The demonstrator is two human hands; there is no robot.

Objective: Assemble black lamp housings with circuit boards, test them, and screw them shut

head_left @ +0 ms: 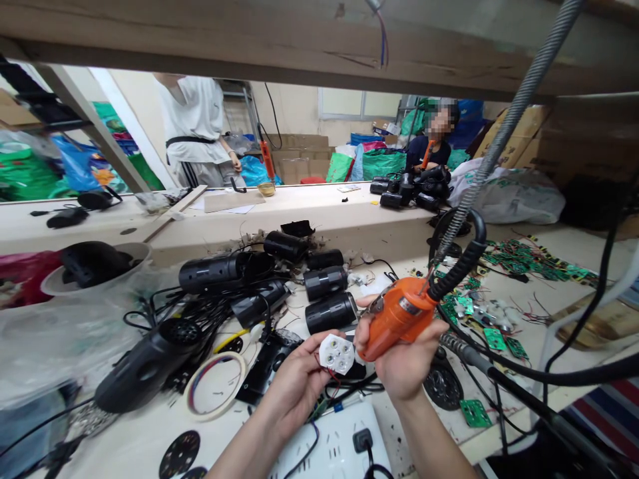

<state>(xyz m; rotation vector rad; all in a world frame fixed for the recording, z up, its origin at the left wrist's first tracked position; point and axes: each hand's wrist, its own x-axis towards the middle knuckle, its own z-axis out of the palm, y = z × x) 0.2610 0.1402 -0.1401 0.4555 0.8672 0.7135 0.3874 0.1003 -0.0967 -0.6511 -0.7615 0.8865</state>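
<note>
A white multi-lens LED module (337, 354) with thin red wires is held between the thumb and fingers of my left hand (299, 379). My right hand (407, 356) wraps round an orange electric screwdriver (399, 316), which hangs from a coiled metal spring and a black cable. The tool's lower end is close to the module's right edge; whether they touch I cannot tell. Just behind my hands lies a black cylindrical housing (330, 313), with several similar ones beyond it. Below my hands is a white power strip (334, 442) with a black plug in it.
A tape roll (190, 399) lies left of my hands. Green circuit boards (494, 338) and wires are scattered on the right. A wooden shelf (200, 40) crosses overhead. Two people are beyond the bench, one in a white shirt (194, 120), one seated near black housings.
</note>
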